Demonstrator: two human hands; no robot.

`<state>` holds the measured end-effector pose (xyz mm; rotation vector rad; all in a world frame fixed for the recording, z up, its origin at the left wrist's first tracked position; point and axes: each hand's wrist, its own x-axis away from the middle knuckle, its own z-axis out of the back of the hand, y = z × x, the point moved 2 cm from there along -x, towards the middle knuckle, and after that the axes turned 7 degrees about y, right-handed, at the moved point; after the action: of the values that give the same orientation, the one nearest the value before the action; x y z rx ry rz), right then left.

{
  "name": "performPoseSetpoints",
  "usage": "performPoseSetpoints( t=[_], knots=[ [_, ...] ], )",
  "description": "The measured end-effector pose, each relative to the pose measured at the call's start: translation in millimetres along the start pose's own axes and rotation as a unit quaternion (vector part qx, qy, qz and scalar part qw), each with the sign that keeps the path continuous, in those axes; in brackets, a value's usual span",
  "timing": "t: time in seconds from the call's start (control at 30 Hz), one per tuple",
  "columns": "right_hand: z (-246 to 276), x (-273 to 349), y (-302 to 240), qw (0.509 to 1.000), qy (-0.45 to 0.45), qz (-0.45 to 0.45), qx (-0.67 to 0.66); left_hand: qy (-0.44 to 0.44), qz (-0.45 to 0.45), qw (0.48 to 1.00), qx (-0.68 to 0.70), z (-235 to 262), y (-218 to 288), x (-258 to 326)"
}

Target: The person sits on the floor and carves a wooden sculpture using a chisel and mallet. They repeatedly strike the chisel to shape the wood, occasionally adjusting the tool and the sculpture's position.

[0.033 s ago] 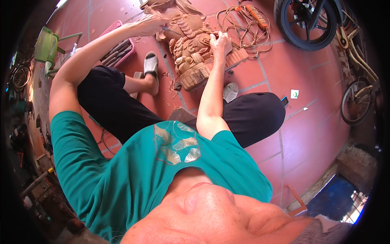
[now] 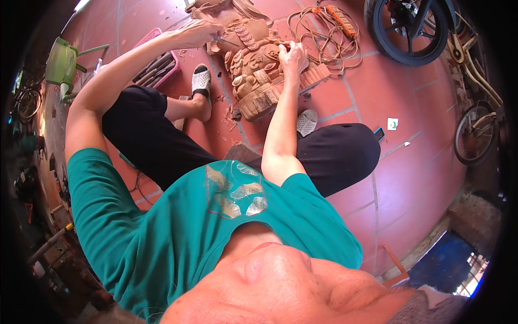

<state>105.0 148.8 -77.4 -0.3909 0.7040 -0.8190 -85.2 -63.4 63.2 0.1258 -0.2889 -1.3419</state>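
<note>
A reddish-brown wood carving with deep relief lies on the tiled floor in front of me, between and beyond my feet. My left hand is closed on a thin chisel, whose dark metal blade points right across the carving; the hand hides its handle. At the carving's right side my right hand has thumb and fingers pinched together near the carved surface. What lies between those fingertips is too small to make out. Wood chips lie on the floor beside the carving's near left side.
Left of the carving, a pink basket holds several long tools. An orange power strip and its coiled cord lie at the far right, near a black motorbike wheel. A green plastic chair stands at left. A phone lies near my right knee.
My left hand has shifted slightly left, and more of the chisel blade shows. My left slipper has tilted up a little at the toe. The right hand stays in place.
</note>
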Motion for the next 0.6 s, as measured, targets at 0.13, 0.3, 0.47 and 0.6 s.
performPoseSetpoints(
  t=[0.13, 0.3, 0.47, 0.6],
  knots=[
    [10.6, -2.3, -1.7, 0.998, -0.036, 0.019, -0.039, -0.009, 0.019, 0.999, 0.044, -6.9, -22.1, -4.0],
    [28.9, -26.0, 3.3, 0.976, -0.096, -0.045, -0.192, -0.016, -0.009, 0.999, 0.027, -25.7, -44.8, -30.7],
    [61.1, -48.3, 36.1, 0.977, 0.104, -0.069, -0.171, 0.027, -0.022, 0.997, 0.075, -53.0, -57.3, -33.1],
    [50.2, -38.6, 72.1, 0.983, 0.034, -0.145, -0.106, 0.041, -0.001, 0.996, 0.085, -51.2, -55.0, -28.9]
  ],
)
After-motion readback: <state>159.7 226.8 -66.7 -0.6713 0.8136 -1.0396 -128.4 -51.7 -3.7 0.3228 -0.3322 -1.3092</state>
